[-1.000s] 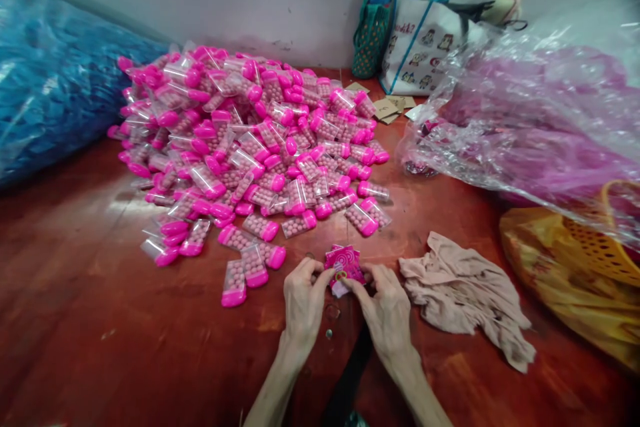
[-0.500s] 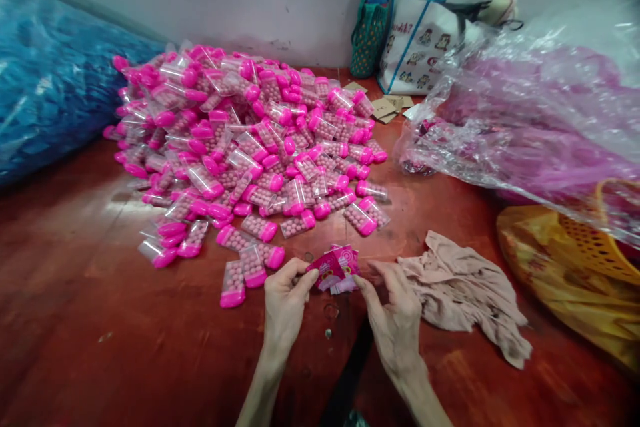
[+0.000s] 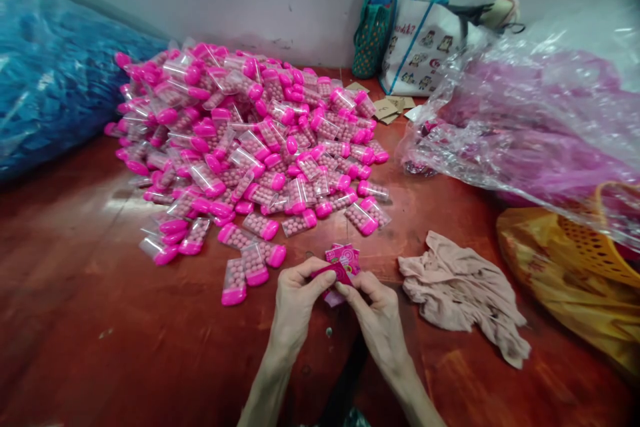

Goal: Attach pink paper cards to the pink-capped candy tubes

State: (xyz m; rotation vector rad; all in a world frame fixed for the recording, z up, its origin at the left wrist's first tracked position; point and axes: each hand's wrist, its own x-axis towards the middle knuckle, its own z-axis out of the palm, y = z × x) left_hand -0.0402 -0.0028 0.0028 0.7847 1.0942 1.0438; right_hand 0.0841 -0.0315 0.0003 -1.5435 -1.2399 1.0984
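Between my two hands is a small printed pink label (image 3: 338, 273). My left hand (image 3: 295, 297) pinches its left end with thumb and forefinger. At the other end, the thumb and fingers of my right hand (image 3: 379, 305) close on the label's right side. Behind it a little stack of similar pink labels (image 3: 346, 255) lies on the red-brown floor, partly hidden by my hands. To the left are a few clear flat containers with bright pink caps and pale pink balls inside (image 3: 254, 260). Beyond them rises a large heap of the same containers (image 3: 240, 140).
A beige cloth (image 3: 465, 287) lies crumpled to the right. Farther right are a yellow bag (image 3: 545, 267), an orange plastic basket (image 3: 597, 240) and clear plastic sheeting (image 3: 520, 127). A big blue bag (image 3: 65, 80) stands at left; a white tote (image 3: 417, 47) leans on the wall.
My right hand has moved left from beside the label stack and now grips the label's other end. My left hand has shifted slightly right with the label.
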